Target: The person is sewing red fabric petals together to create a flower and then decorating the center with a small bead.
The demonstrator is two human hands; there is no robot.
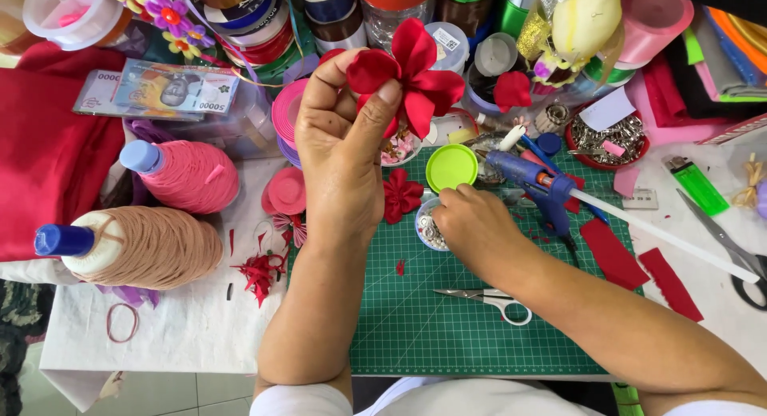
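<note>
My left hand (342, 144) is raised above the green cutting mat (447, 320) and pinches a red fabric flower (415, 76) by its centre between thumb and fingers. My right hand (471, 224) reaches into a small round container of silvery beads (430, 230), its fingertips down in the container. Whether it grips a bead is hidden. A second red fabric flower (401, 195) lies on the mat just left of the container. A lime-green lid (451, 167) sits right above my right hand.
A blue glue gun (537, 184) with a white stick rests right of my right hand. Small scissors (491, 298) lie on the mat, larger scissors (739, 256) at the right edge. Two thread cones (160, 212) stand left. Ribbon spools, jars and felt crowd the back.
</note>
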